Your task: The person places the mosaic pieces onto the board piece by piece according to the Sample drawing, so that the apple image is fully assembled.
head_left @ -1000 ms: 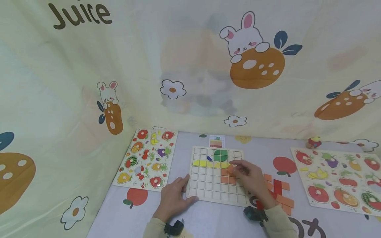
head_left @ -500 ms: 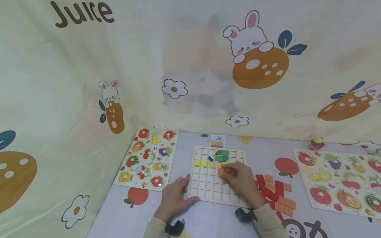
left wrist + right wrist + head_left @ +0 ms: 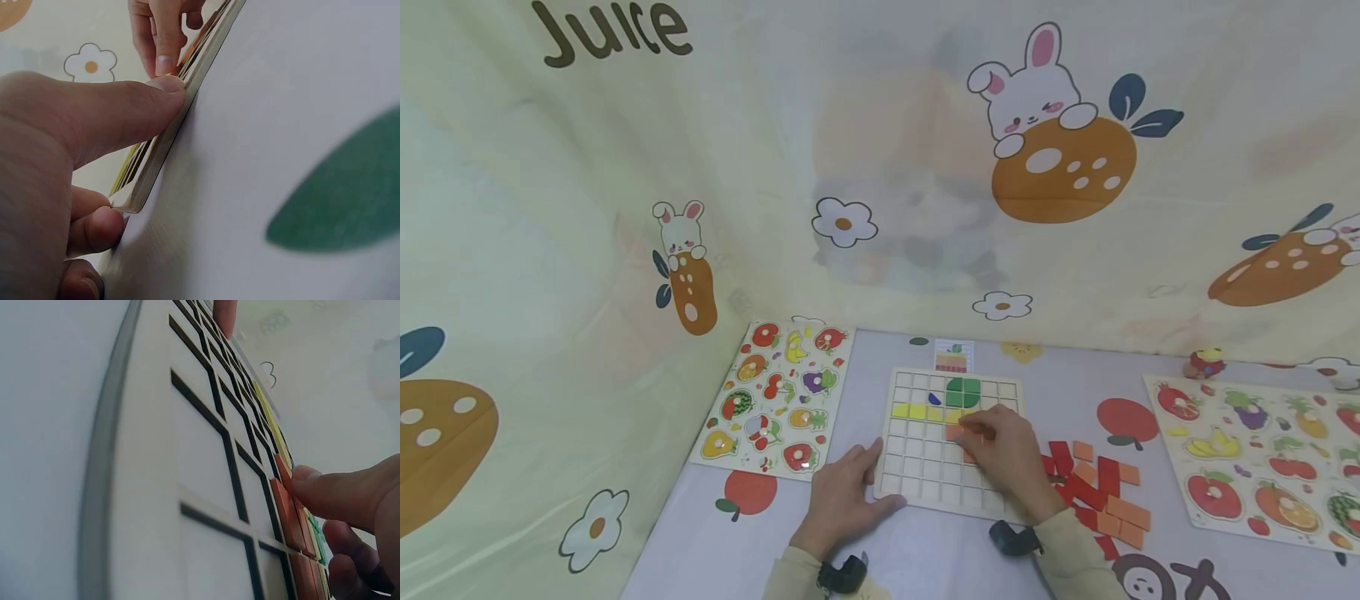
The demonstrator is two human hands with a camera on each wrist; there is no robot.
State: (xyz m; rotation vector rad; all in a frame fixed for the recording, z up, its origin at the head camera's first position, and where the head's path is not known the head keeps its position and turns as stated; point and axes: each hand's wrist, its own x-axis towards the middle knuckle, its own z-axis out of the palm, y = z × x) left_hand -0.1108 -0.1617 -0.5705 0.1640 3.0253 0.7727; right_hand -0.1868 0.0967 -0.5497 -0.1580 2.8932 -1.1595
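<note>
A wooden grid board lies on the table with a green piece and a yellow row near its far edge. My left hand rests flat at the board's near left corner; its thumb presses the board's edge. My right hand hovers low over the board's middle. Its thumb and curled fingers pinch an orange piece that lies in the grid just below the yellow row. The same orange piece sits among other orange tiles, partly hidden by the hand.
Loose red and orange pieces lie right of the board. Fruit puzzle boards sit at the left and right. A small picture card lies behind the grid, a small toy at the back right. A printed curtain hangs behind.
My right hand has moved left across the board with the orange piece, from the right columns to the middle. The left hand has stayed at the corner.
</note>
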